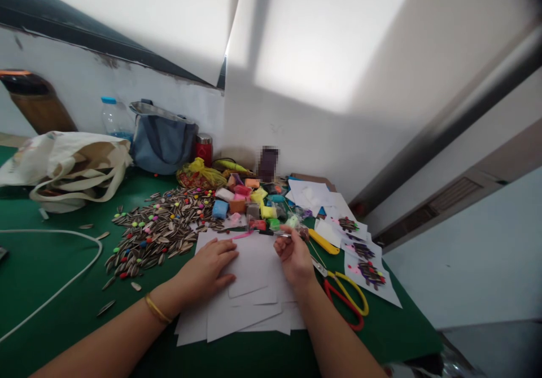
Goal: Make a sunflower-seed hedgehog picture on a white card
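Observation:
My left hand [210, 268] lies flat on white paper sheets [249, 265], its fingers stretched out, with nothing in it. A gold bangle [156, 309] circles the left wrist. Over the right side of the sheets, my right hand [295, 256] has its fingers curled round a slim pen [275, 233] with a black end pointing left. A pink stick-like thing [243, 235] lies at the top edge of the paper. Beside my right forearm are scissors [345, 299] with red and yellow handles, and a yellow utility knife [324, 242] lies just above them.
Sunflower seeds [158, 234] mixed with coloured balls spread left of the paper. Coloured clay packets [245, 205] lie behind it. Decorated sheets [368, 268] are at the right. A blue bag [163, 140], a cream tote [76, 163] and a red flask [204, 150] stand along the wall.

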`<state>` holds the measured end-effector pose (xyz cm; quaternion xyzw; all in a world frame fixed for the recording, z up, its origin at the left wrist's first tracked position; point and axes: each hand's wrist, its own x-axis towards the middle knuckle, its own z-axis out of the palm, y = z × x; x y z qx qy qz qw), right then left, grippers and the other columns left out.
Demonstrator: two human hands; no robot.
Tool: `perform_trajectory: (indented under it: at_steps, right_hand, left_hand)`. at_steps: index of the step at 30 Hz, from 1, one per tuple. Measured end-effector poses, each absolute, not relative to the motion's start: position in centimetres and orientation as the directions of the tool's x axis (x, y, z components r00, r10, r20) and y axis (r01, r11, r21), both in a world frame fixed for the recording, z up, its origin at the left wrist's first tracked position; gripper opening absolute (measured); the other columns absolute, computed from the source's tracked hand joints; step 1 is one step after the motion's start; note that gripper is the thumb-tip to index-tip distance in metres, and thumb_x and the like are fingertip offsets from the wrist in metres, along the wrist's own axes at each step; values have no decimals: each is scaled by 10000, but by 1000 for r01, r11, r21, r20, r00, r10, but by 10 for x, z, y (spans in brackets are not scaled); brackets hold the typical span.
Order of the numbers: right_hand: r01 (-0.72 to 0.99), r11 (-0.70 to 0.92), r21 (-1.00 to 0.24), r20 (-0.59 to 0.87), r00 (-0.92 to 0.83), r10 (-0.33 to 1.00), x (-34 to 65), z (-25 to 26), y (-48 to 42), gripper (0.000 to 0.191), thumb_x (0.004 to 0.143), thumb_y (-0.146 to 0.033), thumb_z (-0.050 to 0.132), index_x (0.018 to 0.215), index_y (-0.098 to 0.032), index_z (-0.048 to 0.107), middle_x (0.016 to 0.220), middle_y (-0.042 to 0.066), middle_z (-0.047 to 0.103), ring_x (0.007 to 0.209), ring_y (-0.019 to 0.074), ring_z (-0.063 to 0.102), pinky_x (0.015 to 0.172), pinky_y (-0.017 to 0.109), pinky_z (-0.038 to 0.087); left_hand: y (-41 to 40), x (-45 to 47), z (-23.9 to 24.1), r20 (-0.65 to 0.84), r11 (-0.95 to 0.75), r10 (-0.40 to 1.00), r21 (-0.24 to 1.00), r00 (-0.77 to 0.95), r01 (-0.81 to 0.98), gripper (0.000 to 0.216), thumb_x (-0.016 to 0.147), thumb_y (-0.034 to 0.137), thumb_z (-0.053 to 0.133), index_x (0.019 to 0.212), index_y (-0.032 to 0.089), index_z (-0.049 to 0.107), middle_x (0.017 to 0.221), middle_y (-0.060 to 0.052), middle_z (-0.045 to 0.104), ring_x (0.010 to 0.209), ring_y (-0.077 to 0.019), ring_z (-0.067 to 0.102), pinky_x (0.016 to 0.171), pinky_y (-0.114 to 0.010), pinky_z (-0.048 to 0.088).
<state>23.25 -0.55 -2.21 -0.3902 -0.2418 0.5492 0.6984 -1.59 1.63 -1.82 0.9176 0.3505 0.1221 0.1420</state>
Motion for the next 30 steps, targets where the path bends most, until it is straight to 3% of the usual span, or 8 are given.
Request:
perform_trajectory:
  at_steps: [3,9,13,16,21,26,30]
  right_hand:
    - [-537,76,-840,-68,243,968,229,-22,-8,341,749,-467,754,913,-194,633,716,-4,641,643,115,587,599,233,468]
    - [-408,70,-911,-23,219,976,224,-31,-6,262,719,-343,774,768,-215,551,559,-75,501,533,81,436,504,192,316]
    - [-324,36,-945,-38,220,975,222,-37,-5,209,753,-366,724,804,-212,593,591,-61,523,549,90,456,521,206,333]
    - [-241,15,-971,-37,212,976,222,-38,-7,188,770,-376,689,840,-210,633,602,-51,544,558,103,491,541,223,376]
    - [-35,2,-999,0,49,999,217,-25,-18,278,829,-392,608,1002,-191,694,779,27,684,696,166,633,673,294,484]
    - [230,80,-970,72,-40,997,198,-18,-30,52,753,-210,635,804,-211,644,742,-23,615,650,132,559,602,244,429]
    - [289,75,-954,54,-81,995,189,-24,-32,87,781,-184,581,831,-222,640,722,-28,608,624,129,535,566,234,408]
  left_hand:
    - [17,-16,-20,127,-715,677,345,725,608,505,809,328,671,1294,211,592,1389,-127,563,1329,-312,466,1159,-536,291]
    - [19,-17,-24,132,-707,684,364,718,606,489,826,284,633,1304,189,589,1396,-136,559,1328,-305,472,1167,-530,288]
    - [20,-17,-26,133,-705,687,359,714,612,474,843,276,608,1309,193,587,1407,-131,554,1335,-298,469,1174,-525,280]
    - [20,-18,-25,113,-698,692,357,713,621,558,802,370,678,1321,193,577,1425,-136,537,1344,-312,458,1179,-523,270]
    - [20,-18,-25,91,-683,703,363,706,634,701,713,443,761,1335,190,561,1449,-140,513,1360,-322,438,1179,-510,276]
    - [19,-17,-26,124,-694,696,366,707,619,684,712,435,762,1325,201,569,1444,-146,518,1349,-327,450,1170,-513,289]
    - [19,-18,-23,122,-696,691,378,712,610,673,714,417,758,1324,205,570,1438,-143,523,1348,-331,452,1169,-518,289]
